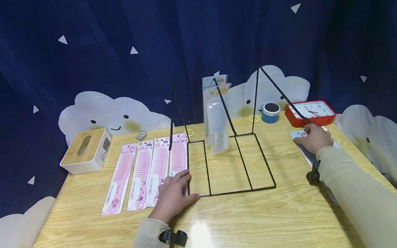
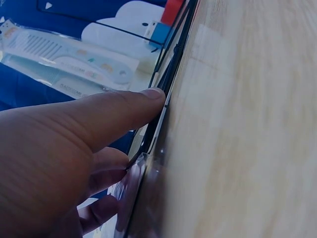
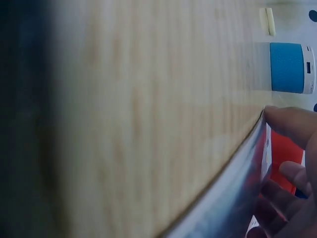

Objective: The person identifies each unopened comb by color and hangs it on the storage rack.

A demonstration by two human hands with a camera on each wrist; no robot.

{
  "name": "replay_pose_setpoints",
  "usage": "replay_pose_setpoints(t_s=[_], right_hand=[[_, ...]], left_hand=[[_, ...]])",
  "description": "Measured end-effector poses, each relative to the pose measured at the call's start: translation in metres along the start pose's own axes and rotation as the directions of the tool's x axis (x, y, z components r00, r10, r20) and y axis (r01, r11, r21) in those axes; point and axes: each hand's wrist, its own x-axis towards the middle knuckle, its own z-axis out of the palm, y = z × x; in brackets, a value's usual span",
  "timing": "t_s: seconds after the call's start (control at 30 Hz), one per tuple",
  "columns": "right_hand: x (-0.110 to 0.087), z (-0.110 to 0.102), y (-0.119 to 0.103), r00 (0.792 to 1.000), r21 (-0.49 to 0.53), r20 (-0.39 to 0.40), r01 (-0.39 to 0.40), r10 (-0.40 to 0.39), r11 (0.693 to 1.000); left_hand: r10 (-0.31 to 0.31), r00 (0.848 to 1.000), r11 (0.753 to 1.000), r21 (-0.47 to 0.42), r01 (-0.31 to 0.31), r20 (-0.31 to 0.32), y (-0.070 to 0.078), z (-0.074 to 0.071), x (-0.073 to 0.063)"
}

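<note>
A black wire display rack (image 1: 226,193) stands mid-table. My left hand (image 1: 172,195) pinches its front left corner; in the left wrist view the thumb (image 2: 129,106) presses the bottom wire and the other fingers lie behind it. Two or more packaged combs (image 1: 216,118) hang from the rack's middle arm. Several pink combs (image 1: 150,164) in clear packs lie side by side at the left, the nearest partly behind the left hand. My right hand (image 1: 313,139) grips the far end of a long flat package (image 1: 297,134) at the right; hand and forearm hide most of it.
A red clock (image 1: 312,113) lies just beyond the right hand, beside a blue round speaker (image 1: 270,113). A wood-topped tissue box (image 1: 86,150) stands far left. Near the back are a small clip-like gadget (image 1: 141,135) and yellow rings (image 1: 254,118). A dark blue curtain hangs behind.
</note>
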Motion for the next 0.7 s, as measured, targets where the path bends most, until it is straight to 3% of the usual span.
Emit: replay_pose_setpoints(t_s=[0.13, 0.33, 0.7], right_hand=[[0.001, -0.002, -0.001, 1.0, -0.01, 0.003, -0.019, 0.019, 1.0], [0.001, -0.002, -0.005, 0.996, -0.012, -0.079, 0.028, -0.029, 1.0], [-0.008, 0.001, -0.018, 0.987, 0.123, -0.129, 0.111, -0.095, 0.986]], left_hand=[[-0.002, 1.0, 1.0, -0.008, 0.002, 0.001, 0.001, -0.001, 0.0], [-0.002, 1.0, 1.0, -0.006, 0.002, 0.007, 0.002, -0.001, 0.0], [-0.008, 1.0, 1.0, -0.004, 0.008, 0.0, 0.001, 0.0, -0.001]])
